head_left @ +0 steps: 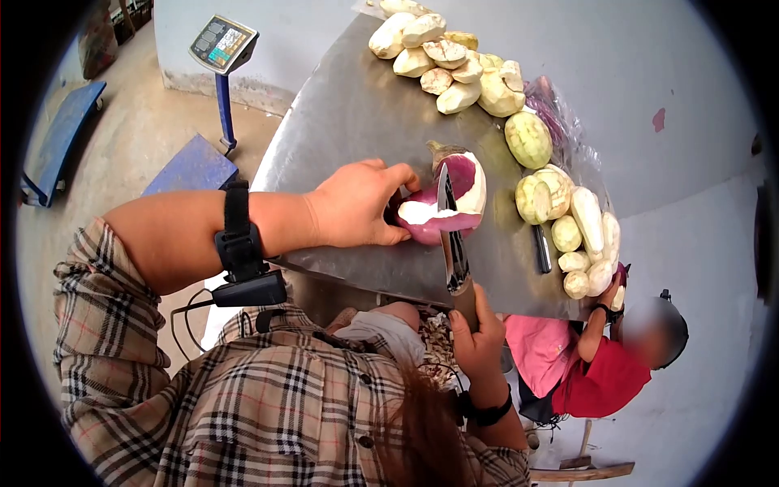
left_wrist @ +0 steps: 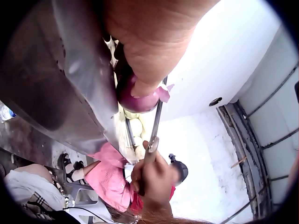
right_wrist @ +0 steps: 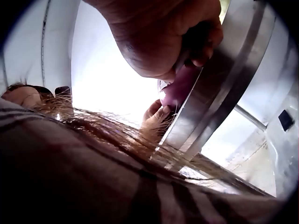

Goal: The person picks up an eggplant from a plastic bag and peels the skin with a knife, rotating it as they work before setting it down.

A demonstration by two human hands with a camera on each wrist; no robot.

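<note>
In the head view my left hand [head_left: 353, 203] grips a round purple eggplant [head_left: 430, 230] over the metal table, thumb and fingers around its side. A brown-green stem end [head_left: 445, 152] points to the far side. White flesh shows in a band where skin has come off. My right hand [head_left: 479, 337] holds the brown handle of a peeler [head_left: 456, 264] with a long metal blade, which lies across the eggplant. In the left wrist view, a flap of purple peel [left_wrist: 164, 94] stands at the blade. The right wrist view shows the eggplant [right_wrist: 180, 88] between both hands.
Peeled pale eggplants [head_left: 458, 69] are heaped along the far edge of the metal table [head_left: 349, 105]. A black-handled tool [head_left: 542, 247] lies near more peeled ones. Another person in a red shirt [head_left: 604, 381] sits at the right. A blue platform scale [head_left: 191, 170] stands beyond the table.
</note>
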